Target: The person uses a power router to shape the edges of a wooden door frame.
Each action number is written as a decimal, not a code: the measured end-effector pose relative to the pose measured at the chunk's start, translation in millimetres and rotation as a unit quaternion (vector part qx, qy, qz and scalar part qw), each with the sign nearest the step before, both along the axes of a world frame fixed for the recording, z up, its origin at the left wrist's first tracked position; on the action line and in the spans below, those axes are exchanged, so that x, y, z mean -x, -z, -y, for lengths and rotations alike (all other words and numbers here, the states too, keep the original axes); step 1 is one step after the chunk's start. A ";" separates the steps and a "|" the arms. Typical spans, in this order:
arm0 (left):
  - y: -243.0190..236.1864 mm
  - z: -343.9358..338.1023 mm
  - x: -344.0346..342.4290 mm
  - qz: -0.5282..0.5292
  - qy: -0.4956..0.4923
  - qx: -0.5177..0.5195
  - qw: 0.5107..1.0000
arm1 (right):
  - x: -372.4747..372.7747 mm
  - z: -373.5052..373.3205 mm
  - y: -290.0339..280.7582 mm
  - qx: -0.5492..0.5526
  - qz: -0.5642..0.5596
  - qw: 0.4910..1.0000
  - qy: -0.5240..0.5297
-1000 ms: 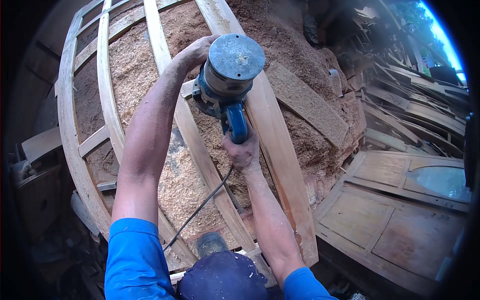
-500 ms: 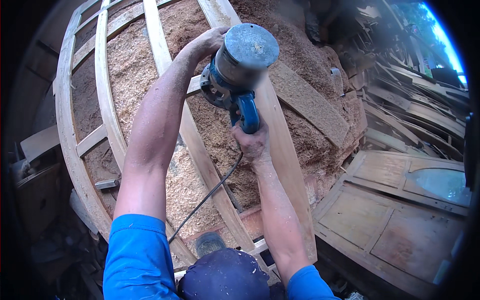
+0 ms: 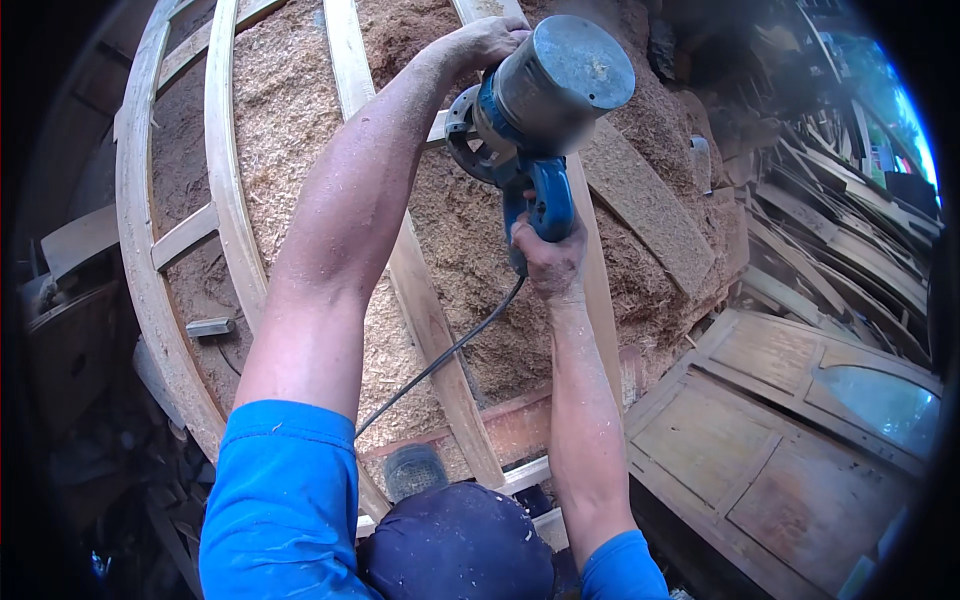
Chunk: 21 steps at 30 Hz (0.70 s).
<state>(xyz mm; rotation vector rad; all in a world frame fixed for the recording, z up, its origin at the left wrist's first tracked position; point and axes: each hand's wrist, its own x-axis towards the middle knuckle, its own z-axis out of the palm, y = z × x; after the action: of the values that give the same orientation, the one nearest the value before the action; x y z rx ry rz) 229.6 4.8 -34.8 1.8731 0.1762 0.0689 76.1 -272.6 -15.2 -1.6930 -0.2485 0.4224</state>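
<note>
Right grip (image 3: 552,258): mine, clamped on the blue handle (image 3: 553,190) of the power tool (image 3: 530,105), upper centre of frame. Probably heavy, rigid; smooth metal cap (image 3: 583,62) maybe slippery, so handle's best. Long axis slants, cap toward upper right, ring base (image 3: 459,128) lower left. My left grip (image 3: 487,42): beyond, fingers partly hidden, can't tell if closed.

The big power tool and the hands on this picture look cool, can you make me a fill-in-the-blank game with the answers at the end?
1. The higher hand in the picture is the person's ____ one.
2. The lower hand grips a handle coloured ____.
3. Circle, square or triangle: the power tool's metal top looks like a ____.
4. The oval pane is near the picture's ____ edge.

Missing words: left; blue; circle; right.
</note>
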 end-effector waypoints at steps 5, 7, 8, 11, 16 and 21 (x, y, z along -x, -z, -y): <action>-14.5 14.7 6.7 0.001 0.046 0.065 0.997 | -5.4 11.8 -4.8 -0.004 -0.010 1.000 0.001; -17.0 21.4 8.5 0.000 0.060 0.091 0.994 | -9.6 15.8 -3.2 -0.003 -0.011 1.000 0.002; -14.5 15.6 4.5 -0.005 0.042 0.043 0.998 | -10.5 14.3 -0.6 -0.011 0.014 1.000 -0.013; 10.2 -5.7 -0.8 0.141 0.085 -0.243 0.956 | -2.6 4.2 1.7 -0.046 -0.030 0.998 -0.025; -0.4 11.6 -11.1 0.088 0.071 -0.240 0.964 | -14.8 19.3 -4.6 -0.024 -0.020 0.999 -0.010; 21.3 -6.5 -11.3 0.138 0.039 -0.334 0.931 | -4.6 6.4 0.2 -0.032 -0.024 0.998 -0.046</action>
<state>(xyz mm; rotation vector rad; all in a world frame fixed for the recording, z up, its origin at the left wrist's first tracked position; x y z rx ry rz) 241.0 11.3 -56.1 2.5192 -0.1401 0.3761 80.7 -279.0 -15.4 -1.6111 -0.3016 0.5177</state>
